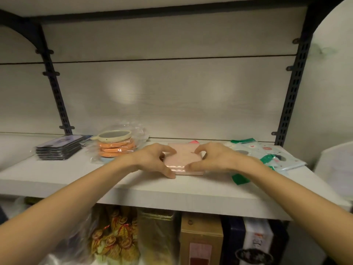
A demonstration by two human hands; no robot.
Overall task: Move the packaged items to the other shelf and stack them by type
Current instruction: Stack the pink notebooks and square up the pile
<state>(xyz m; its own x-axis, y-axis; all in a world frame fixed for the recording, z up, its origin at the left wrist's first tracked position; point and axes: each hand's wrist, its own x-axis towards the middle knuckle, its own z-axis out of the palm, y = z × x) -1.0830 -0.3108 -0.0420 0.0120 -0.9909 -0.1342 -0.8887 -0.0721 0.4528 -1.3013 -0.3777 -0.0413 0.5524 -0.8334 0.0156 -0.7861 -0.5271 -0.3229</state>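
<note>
A stack of flat pink packets (183, 157) lies in the middle of the white shelf (133, 190). My left hand (155, 160) grips its left side and my right hand (208, 157) grips its right side, thumbs at the front edge. Left of it stands a pile of orange round items in clear wrap (115, 146), topped by a cream-rimmed round mirror (112, 136). Further left sits a stack of dark flat packages (60, 147). On the right lie light blue packets with green flaps (271, 154), loosely overlapped.
Black slotted uprights (292, 96) frame the shelf's back panel. Below the shelf stand boxes (200, 240) and a bag of gold ornaments (114, 240). A white object (336, 169) stands at the far right.
</note>
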